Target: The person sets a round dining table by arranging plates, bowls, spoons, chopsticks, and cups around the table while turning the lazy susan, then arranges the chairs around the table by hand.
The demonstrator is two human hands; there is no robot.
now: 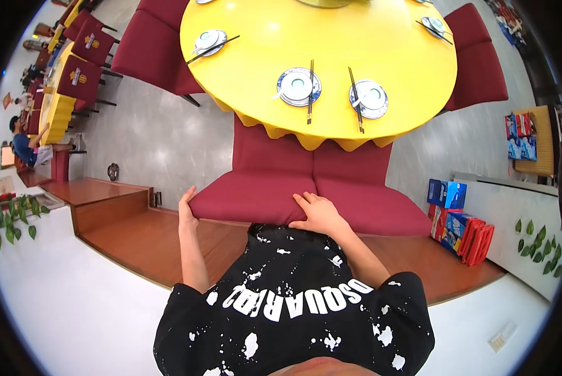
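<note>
Two dark red chairs stand side by side against the round table. My left hand [188,207] rests at the outer left edge of the left chair [249,192], its fingers around the side of the seat. Near the seam between the chairs, my right hand [316,213] lies on the front edge with its fingers spread, close to the right chair [368,203]. The yellow-covered table [262,81] is beyond, with a blue-rimmed plate setting [299,86] and another plate setting [369,98], each with chopsticks.
Other red chairs [152,47] flank the table. Below the seats is a brown wooden step [112,207]. Red and blue packages [459,229] stand at the right by a low white wall [512,219]. A seated person [25,145] is at the far left.
</note>
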